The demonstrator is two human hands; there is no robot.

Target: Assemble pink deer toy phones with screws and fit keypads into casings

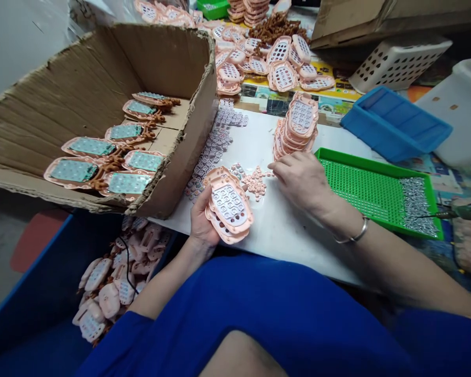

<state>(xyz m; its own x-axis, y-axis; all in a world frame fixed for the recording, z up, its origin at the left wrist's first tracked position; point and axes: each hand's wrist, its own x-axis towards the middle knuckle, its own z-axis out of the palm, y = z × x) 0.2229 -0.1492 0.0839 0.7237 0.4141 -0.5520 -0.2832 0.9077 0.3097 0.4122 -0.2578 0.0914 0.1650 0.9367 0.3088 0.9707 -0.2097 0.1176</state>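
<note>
My left hand [201, 220] is closed around a small stack of pink toy-phone shells [229, 207], held face up just above the white table [274, 230]. My right hand [298, 178] rests palm down on the table, fingers curled over a little heap of pink button pieces [254, 181]; what the fingertips pinch is hidden. A taller stack of pink shells [298, 125] stands just behind the right hand. Strips of small white keypad pieces [214, 149] lie along the cardboard box.
A torn cardboard box [62, 104] at left holds shells with green circuit boards [89, 146]. A green perforated tray [361, 191] with metal screws [416, 201] sits at right, beside an electric screwdriver [463, 212]. A blue bin [396, 123], white baskets [400, 60] and more shells [282, 68] are behind. A blue crate [113, 283] below holds shells.
</note>
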